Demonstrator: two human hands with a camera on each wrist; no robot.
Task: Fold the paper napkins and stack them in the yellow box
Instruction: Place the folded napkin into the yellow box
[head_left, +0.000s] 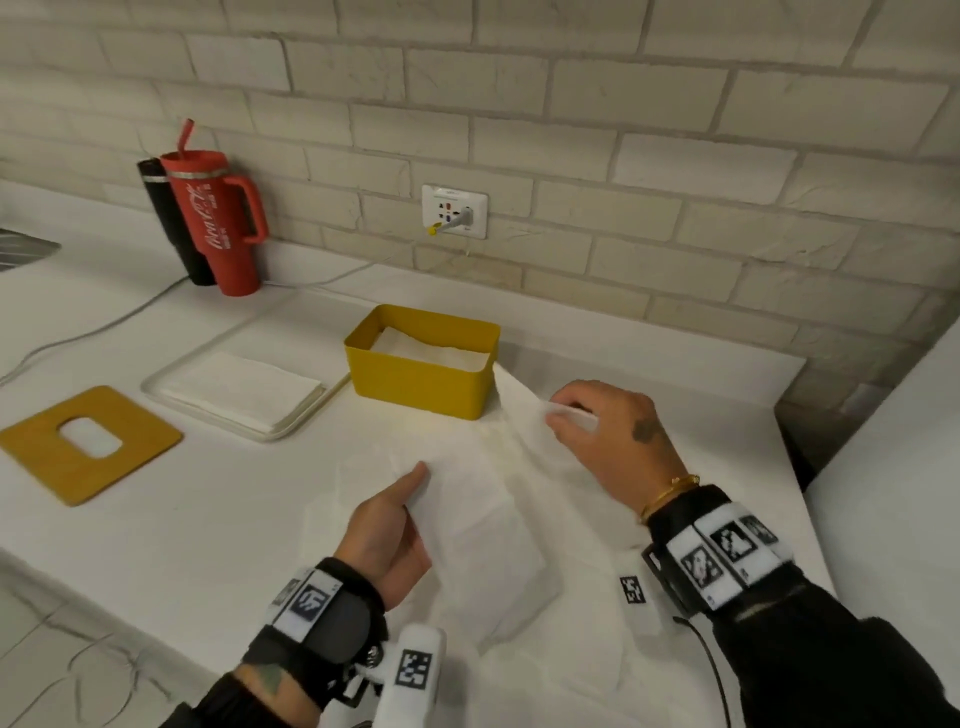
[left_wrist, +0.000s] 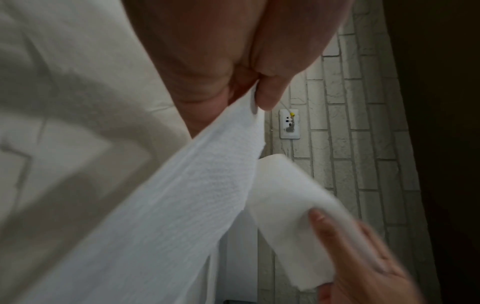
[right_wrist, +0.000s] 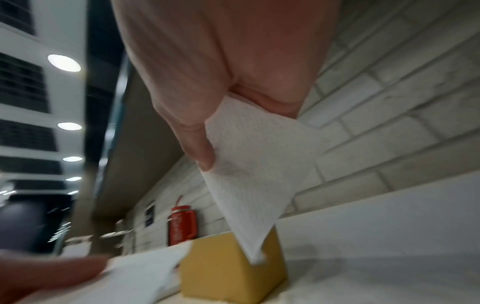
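Observation:
A white paper napkin (head_left: 483, 499) is spread out just above the white counter in front of me. My left hand (head_left: 400, 514) pinches its near left corner between thumb and fingers, and the napkin (left_wrist: 182, 195) runs down from that pinch. My right hand (head_left: 597, 421) pinches the far right corner, where the napkin (right_wrist: 254, 160) hangs as a point. The yellow box (head_left: 415, 379) stands just behind, with folded white napkins (head_left: 431, 351) inside. In the right wrist view the yellow box (right_wrist: 223, 267) sits below the hanging corner.
A white tray (head_left: 171, 397) with a stack of flat napkins (head_left: 244, 387) lies left of the box. A yellow lid (head_left: 88, 441) with an oval slot lies further left. A red tumbler (head_left: 218, 218) and black bottle stand by the brick wall, near a wall socket (head_left: 454, 210) with a cable.

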